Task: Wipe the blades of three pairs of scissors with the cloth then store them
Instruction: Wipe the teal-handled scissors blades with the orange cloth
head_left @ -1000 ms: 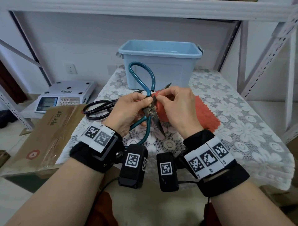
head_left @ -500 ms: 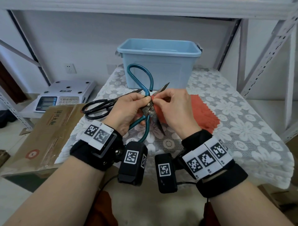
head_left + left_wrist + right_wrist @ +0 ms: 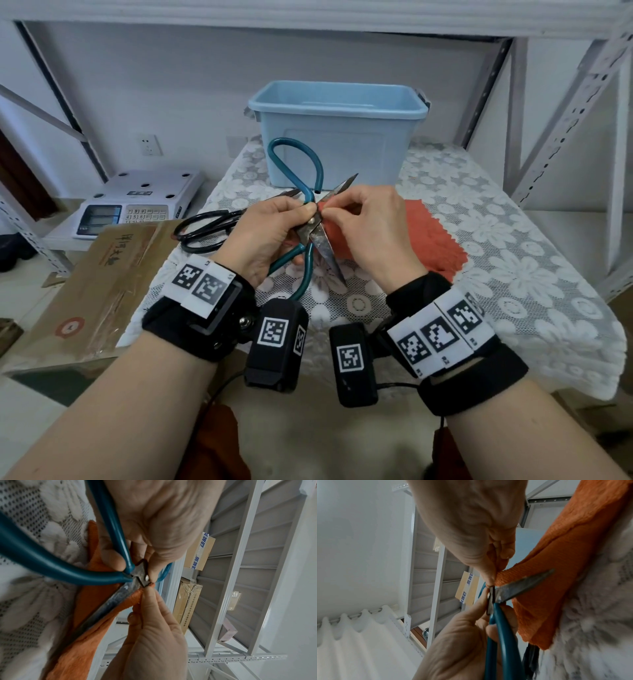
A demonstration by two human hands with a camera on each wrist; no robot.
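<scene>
Teal-handled scissors (image 3: 310, 202) (image 3: 109, 547) (image 3: 503, 635) are held above the lace-covered table with their blades spread apart. My left hand (image 3: 274, 233) (image 3: 150, 524) (image 3: 471, 635) grips them at the pivot. My right hand (image 3: 370, 226) (image 3: 150, 635) (image 3: 471, 527) pinches a fold of the orange cloth (image 3: 431, 240) (image 3: 82, 642) (image 3: 556, 574) around the upper blade right at the pivot. The lower blade (image 3: 325, 253) points toward me, bare and stained. Black scissors (image 3: 209, 229) lie on the table to the left. A third pair is not visible.
A light blue storage bin (image 3: 339, 137) stands open behind the hands. A white scale (image 3: 137, 202) and a cardboard box (image 3: 102, 281) sit left of the table (image 3: 513, 274). Shelf uprights (image 3: 561, 116) rise at the right.
The scissors and both hands have lifted slightly. My right hand's pinch of cloth has slid along the upper blade in to the pivot, leaving the blade tip bare.
</scene>
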